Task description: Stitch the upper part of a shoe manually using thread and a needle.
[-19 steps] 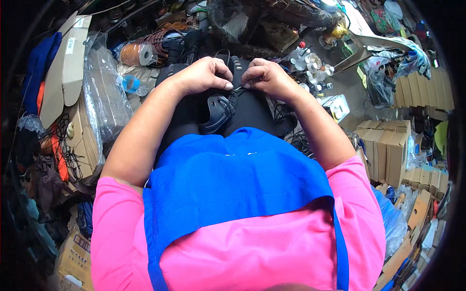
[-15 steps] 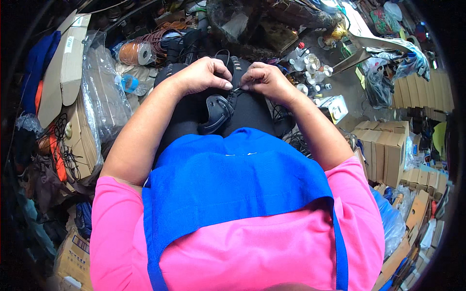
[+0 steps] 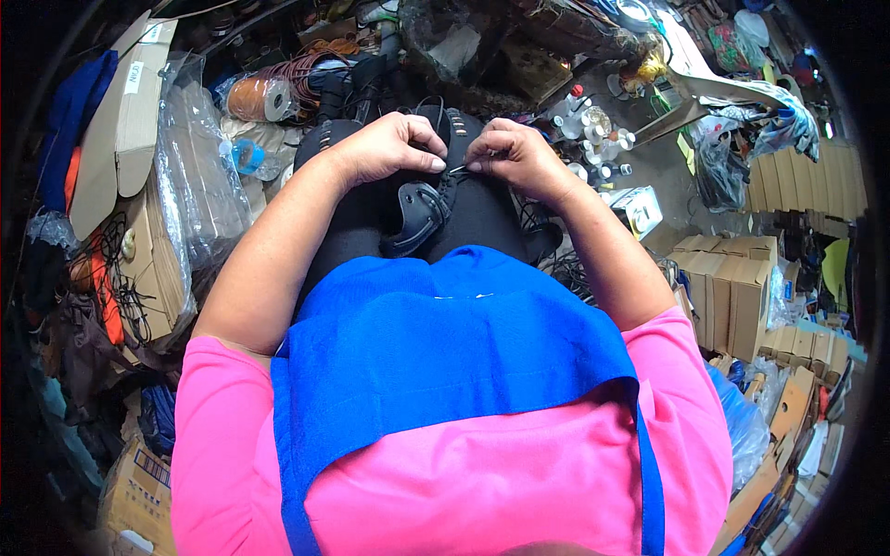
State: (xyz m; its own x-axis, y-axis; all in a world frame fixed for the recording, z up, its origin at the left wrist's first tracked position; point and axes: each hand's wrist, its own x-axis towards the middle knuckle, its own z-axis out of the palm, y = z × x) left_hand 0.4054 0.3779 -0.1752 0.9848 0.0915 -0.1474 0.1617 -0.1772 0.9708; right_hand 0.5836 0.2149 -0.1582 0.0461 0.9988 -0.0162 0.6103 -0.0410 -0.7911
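A black shoe (image 3: 419, 219), its rounded open end turned towards me, lies on my lap between my dark-clad thighs. Over its far part, my left hand (image 3: 399, 148) is closed, thumb and forefinger pinched at the shoe's dark edge; what exactly they grip is hidden. Just to the right, my right hand (image 3: 511, 159) pinches a thin, shiny needle-like piece (image 3: 458, 170) that points towards the left fingertips. The two hands are a small gap apart. Whether thread runs from the thin piece cannot be made out.
Bottles (image 3: 593, 134) crowd the floor at right, beyond a white-and-green tin (image 3: 638, 211). An orange spool (image 3: 260, 99) lies at far left, near plastic-wrapped cardboard (image 3: 199, 157). Stacked cardboard (image 3: 728, 287) stands at right. My blue apron (image 3: 445, 343) covers my front.
My right hand has shifted very slightly to the right, and the gap between the fingertips is a little wider. The left hand and the shoe stay almost in place.
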